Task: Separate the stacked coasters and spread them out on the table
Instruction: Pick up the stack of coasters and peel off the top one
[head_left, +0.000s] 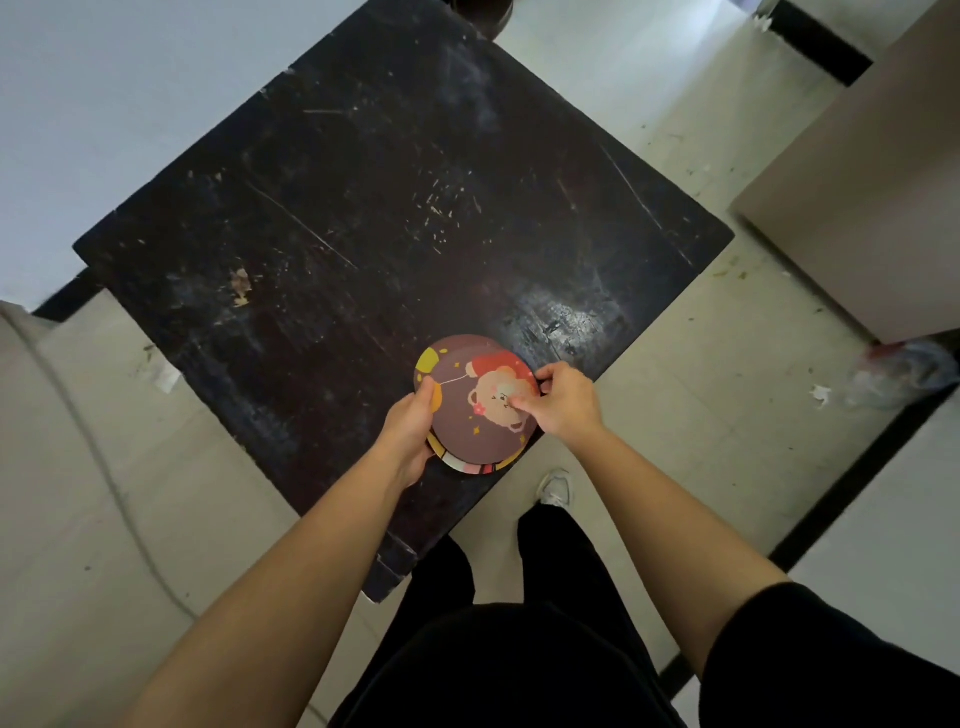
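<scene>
A stack of round coasters (470, 415) is held over the near right edge of the dark square table (363, 208). The top coaster is brown with a cartoon bear print; a striped rim of a lower coaster (470, 466) peeks out underneath. My left hand (410, 423) grips the stack's left side from below, thumb on top. My right hand (561, 400) pinches the top coaster's right edge, thumb on the bear picture.
The table top is scratched and worn, with a corner pointing toward me. A beige cabinet (857, 197) stands at the right. Pale floor tiles surround the table, with a crumpled plastic bag (904, 369) and scraps on them. My legs and a shoe (556, 488) are below.
</scene>
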